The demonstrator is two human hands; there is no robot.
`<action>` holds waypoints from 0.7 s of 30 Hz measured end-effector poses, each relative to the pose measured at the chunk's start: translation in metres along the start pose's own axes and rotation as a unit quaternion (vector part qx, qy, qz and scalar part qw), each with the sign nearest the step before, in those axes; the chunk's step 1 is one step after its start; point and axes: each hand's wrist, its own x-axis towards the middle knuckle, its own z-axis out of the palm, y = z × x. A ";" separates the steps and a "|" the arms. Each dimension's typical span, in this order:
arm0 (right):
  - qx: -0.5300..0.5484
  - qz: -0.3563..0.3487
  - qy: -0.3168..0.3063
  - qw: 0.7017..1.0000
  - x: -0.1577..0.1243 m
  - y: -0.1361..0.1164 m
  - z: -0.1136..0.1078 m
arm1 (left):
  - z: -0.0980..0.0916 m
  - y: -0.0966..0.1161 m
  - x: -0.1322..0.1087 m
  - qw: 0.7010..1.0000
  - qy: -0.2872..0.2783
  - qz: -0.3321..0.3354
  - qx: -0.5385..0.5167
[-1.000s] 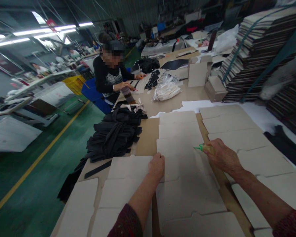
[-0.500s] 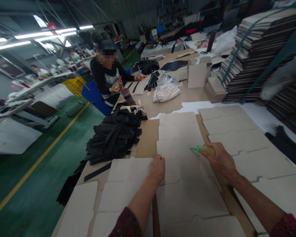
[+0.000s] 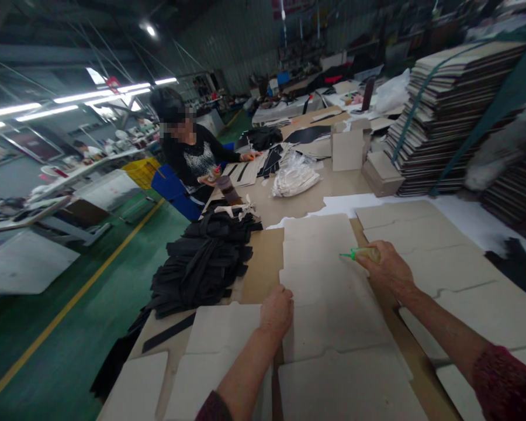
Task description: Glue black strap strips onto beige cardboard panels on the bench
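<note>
My right hand (image 3: 388, 271) grips a small yellowish glue bottle with a green nozzle (image 3: 360, 254), its tip pointing left over a row of overlapping grey cardboard pieces (image 3: 319, 251). My left hand (image 3: 277, 309) is a closed fist with its knuckles pressing on the left edge of that same row. More grey cardboard pieces (image 3: 425, 234) lie in a second row to the right and a third row (image 3: 221, 333) to the left.
A heap of black strips (image 3: 206, 263) lies at the table's left edge. A co-worker (image 3: 188, 152) sits further along the left side, holding a bottle. A plastic bag (image 3: 293, 172), folded boxes (image 3: 348, 149) and tall strapped cardboard stacks (image 3: 456, 111) stand behind.
My right hand with the glue bottle has drifted a little left along the cardboard. My left fist stays put. The camera has tilted up slightly. The co-worker has lifted a hand from the table.
</note>
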 end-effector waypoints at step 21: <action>-0.145 -0.091 -0.066 0.983 0.018 0.002 -0.023 | -0.015 -0.007 0.067 0.998 -0.032 0.016 0.050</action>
